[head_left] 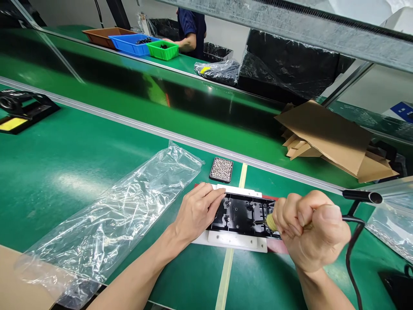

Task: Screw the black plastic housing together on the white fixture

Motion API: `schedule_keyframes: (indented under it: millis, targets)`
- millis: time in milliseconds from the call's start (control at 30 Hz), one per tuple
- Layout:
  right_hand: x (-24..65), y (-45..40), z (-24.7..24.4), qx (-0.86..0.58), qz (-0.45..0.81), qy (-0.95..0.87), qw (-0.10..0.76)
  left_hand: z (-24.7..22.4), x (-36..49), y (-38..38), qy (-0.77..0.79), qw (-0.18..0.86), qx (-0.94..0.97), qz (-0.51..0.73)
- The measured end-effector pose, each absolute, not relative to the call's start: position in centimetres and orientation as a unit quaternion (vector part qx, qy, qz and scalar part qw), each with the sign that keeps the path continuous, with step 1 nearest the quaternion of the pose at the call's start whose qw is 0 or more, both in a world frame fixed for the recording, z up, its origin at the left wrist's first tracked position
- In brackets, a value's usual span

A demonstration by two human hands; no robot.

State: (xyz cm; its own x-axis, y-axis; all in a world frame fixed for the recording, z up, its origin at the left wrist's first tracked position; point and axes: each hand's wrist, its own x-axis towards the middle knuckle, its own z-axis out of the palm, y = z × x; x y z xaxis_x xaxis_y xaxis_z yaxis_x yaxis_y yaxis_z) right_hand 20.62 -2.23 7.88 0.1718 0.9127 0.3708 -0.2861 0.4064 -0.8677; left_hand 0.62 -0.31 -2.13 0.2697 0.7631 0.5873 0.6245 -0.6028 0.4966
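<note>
The panel (pixel 240 215) lies on the worktop (pixel 80 155) between both hands' fingers (pixel 209 199). A tray of screws (pixel 221 169) sits just behind the left fingers, a plastic bag (pixel 112 215) to their left, cardboard (pixel 329 133) well behind the right fingers.

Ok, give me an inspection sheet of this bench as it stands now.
Surface: green bench mat, pale tape stripe.
Job's things: black plastic panel on white fixture; small black tray of silver screws.
Clutter: clear plastic bag; brown cardboard sheets.
Hands: left hand flat on panel's edge; right hand fisted round a yellow-tipped powered driver.
Cables: black cord from driver.
Surroundings: co-worker behind coloured bins.
</note>
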Motion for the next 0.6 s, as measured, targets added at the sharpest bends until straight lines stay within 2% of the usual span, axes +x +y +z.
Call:
schedule_keyframes:
  millis: [600]
  targets:
    - [20.59,-2.21,7.86,-0.334,0.435,-0.468,0.693,-2.17,0.61,-0.46,0.438,0.089,0.791,0.417]
